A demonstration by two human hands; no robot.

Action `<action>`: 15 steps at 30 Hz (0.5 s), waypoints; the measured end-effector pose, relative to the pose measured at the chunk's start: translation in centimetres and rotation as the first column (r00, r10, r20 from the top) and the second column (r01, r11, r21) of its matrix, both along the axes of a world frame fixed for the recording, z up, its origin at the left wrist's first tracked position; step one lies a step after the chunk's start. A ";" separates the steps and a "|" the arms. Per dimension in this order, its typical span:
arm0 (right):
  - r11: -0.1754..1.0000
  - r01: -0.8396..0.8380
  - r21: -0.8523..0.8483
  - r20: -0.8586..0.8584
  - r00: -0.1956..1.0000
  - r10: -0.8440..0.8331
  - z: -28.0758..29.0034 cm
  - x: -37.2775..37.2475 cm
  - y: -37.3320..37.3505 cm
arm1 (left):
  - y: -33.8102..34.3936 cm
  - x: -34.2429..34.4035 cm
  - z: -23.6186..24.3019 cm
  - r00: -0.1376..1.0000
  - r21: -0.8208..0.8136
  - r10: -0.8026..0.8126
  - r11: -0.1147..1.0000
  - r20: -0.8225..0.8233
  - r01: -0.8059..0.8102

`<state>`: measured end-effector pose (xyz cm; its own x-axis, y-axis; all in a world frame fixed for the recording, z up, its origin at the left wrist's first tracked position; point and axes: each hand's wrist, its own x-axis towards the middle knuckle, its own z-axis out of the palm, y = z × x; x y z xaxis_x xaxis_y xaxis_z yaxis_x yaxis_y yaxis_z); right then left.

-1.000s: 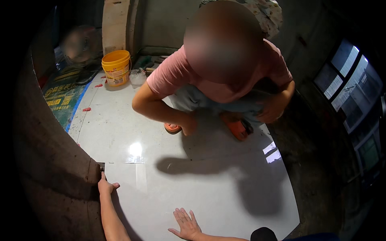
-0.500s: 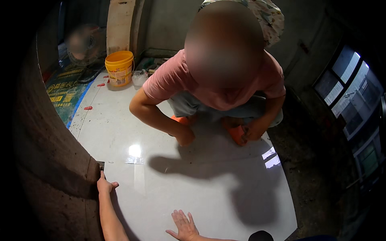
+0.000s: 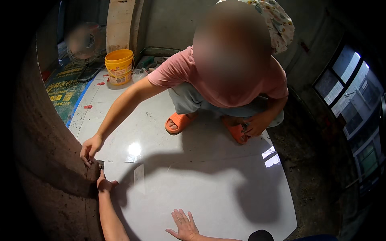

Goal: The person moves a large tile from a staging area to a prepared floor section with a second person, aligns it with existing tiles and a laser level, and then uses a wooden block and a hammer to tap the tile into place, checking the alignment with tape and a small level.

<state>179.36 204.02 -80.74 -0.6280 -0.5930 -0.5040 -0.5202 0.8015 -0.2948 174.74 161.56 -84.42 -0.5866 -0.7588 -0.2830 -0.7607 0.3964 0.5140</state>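
My right hand (image 3: 185, 227) lies flat with fingers spread on a large glossy white floor tile (image 3: 209, 188). At the wall on the left, my left hand (image 3: 105, 184) has its index finger stretched toward a small dark notch (image 3: 101, 164) at the tile's edge, thumb held apart; its other fingers are mostly hidden. Nothing shows in either hand. Just beyond the notch, a crouching co-worker's hand (image 3: 91, 149) hangs low by the wall with fingers bent. That person's other hand (image 3: 257, 123) rests near an orange slipper (image 3: 237, 132).
A yellow bucket (image 3: 119, 68) stands at the back left beside a clear plastic bag (image 3: 139, 74). Red clips (image 3: 88, 107) lie along a tile joint. Green floor covering (image 3: 61, 94) and a fan (image 3: 84, 44) are farther left. Rough dark ground (image 3: 305, 188) borders the tiles on the right.
The co-worker's arm has swung from in front of their knees across to the wall by the notch, uncovering an orange slipper. Both my hands have stayed in place.
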 end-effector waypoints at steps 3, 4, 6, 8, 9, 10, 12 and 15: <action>1.000 0.013 0.012 0.053 0.999 -0.013 0.9 -0.2 -0.5 | -1.0 0.0 -1.3 1.000 0.044 0.015 0.999 0.009 -0.015; 1.000 0.019 0.015 0.073 0.997 -0.020 1.0 -0.3 -0.6 | -1.4 -0.1 -1.6 0.999 0.069 0.036 0.997 0.036 -0.039; 1.000 0.011 0.004 0.040 0.999 -0.011 0.5 -0.2 -0.2 | -1.4 -0.5 -2.0 0.994 0.112 0.072 0.990 0.080 -0.080; 1.000 0.004 -0.009 0.023 1.000 -0.004 0.3 -0.1 -0.1 | -1.4 -0.3 -2.3 0.998 0.156 0.065 0.986 0.003 -0.065; 1.000 0.001 -0.016 0.022 1.000 -0.001 0.3 -0.1 -0.2 | -1.5 -0.1 -2.4 0.997 0.175 0.064 0.983 -0.034 -0.057; 1.000 -0.002 -0.023 0.020 1.000 0.003 0.3 -0.1 -0.3 | -1.6 -0.1 -2.7 0.998 0.108 0.065 0.992 -0.009 -0.064; 1.000 0.013 -0.013 0.009 1.000 -0.013 0.0 -0.2 0.3 | -0.2 -0.6 -1.2 0.999 0.112 0.036 0.993 0.015 -0.037; 1.000 0.019 -0.001 0.017 1.000 -0.019 -0.1 0.0 0.1 | -0.1 -0.4 -1.1 0.999 0.046 0.024 0.999 0.030 -0.025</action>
